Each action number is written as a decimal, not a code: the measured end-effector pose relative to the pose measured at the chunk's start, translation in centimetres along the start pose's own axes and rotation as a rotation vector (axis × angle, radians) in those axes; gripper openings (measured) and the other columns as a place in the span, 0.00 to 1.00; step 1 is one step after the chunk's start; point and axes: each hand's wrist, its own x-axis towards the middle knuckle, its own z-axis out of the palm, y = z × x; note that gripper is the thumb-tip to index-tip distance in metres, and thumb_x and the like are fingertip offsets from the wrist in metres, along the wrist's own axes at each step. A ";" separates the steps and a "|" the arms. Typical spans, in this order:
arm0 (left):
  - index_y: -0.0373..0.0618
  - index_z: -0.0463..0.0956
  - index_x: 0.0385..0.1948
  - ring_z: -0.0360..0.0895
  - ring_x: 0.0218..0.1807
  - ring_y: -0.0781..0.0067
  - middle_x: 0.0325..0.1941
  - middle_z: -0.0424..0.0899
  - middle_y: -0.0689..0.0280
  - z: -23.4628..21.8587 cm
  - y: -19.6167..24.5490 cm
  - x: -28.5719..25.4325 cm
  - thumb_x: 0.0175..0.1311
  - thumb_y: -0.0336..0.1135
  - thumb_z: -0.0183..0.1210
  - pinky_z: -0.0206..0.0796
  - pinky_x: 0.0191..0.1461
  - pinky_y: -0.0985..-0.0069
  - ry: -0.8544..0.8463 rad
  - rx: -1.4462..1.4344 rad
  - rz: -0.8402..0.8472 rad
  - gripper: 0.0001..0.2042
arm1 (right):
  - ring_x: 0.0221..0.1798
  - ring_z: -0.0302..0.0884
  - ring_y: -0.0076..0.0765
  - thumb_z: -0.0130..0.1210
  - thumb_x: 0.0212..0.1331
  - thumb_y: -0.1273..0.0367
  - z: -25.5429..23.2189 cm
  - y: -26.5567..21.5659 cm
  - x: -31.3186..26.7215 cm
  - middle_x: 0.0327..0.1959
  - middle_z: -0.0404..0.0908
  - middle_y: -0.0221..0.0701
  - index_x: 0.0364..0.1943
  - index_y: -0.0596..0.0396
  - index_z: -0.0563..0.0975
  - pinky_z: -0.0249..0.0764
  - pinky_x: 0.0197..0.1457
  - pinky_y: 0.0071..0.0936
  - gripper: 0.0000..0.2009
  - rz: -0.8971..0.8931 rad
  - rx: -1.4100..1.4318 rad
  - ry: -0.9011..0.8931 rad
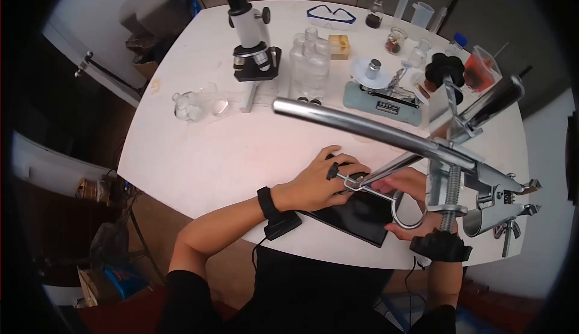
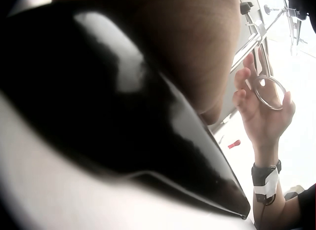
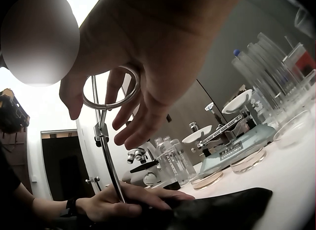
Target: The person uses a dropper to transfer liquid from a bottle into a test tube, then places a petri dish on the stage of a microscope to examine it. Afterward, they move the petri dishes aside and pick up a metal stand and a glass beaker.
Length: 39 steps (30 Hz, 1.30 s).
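My left hand (image 1: pixel 316 184) lies palm down with fingers extended over the black base plate (image 1: pixel 367 219) of a retort stand, around the foot of its metal rod (image 1: pixel 401 160). A metal support ring (image 1: pixel 394 212) sticks out from the rod. Right at the ring is my right hand (image 2: pixel 264 121), its fingers spread and loosely bent, thumb apart, palm facing the ring. In the right wrist view those fingers reach down past the ring (image 3: pixel 118 104). Higher on the rod sits a clamp (image 1: pixel 482 198) with a long horizontal bar (image 1: pixel 350 121) and black knobs.
Toward the back stand a microscope (image 1: pixel 250 32), clear bottles (image 1: pixel 310 63), a balance (image 1: pixel 386 102) and safety glasses (image 1: pixel 332 15). Glassware and a container of red material (image 1: pixel 479 72) crowd the back right. A glass flask (image 1: pixel 188 106) lies at left. The table edge (image 1: pixel 338 263) runs close to the body.
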 end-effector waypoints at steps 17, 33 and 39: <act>0.48 0.81 0.40 0.65 0.66 0.62 0.63 0.73 0.64 1.4 -0.4 0.2 0.49 0.33 0.62 0.45 0.72 0.49 0.145 0.335 0.061 0.14 | 0.49 0.82 0.41 0.71 0.42 0.63 -1.3 -0.2 -0.3 0.53 0.78 0.41 0.55 0.57 0.75 0.78 0.53 0.32 0.31 0.097 -0.006 0.127; 0.39 0.80 0.43 0.81 0.43 0.68 0.40 0.86 0.61 -15.0 -2.9 -8.4 0.54 0.22 0.60 0.71 0.51 0.75 1.094 0.530 -0.175 0.13 | 0.53 0.75 0.42 0.79 0.30 0.51 -0.3 1.0 -1.8 0.61 0.69 0.51 0.67 0.60 0.61 0.72 0.55 0.38 0.56 0.198 0.418 0.180; 0.46 0.55 0.68 0.64 0.65 0.61 0.61 0.69 0.57 -20.7 -6.0 -16.7 0.45 0.24 0.64 0.65 0.60 0.64 1.234 0.728 -0.438 0.42 | 0.52 0.74 0.40 0.81 0.27 0.54 -0.3 2.4 -2.7 0.62 0.68 0.51 0.68 0.62 0.57 0.71 0.56 0.37 0.59 0.238 0.367 0.220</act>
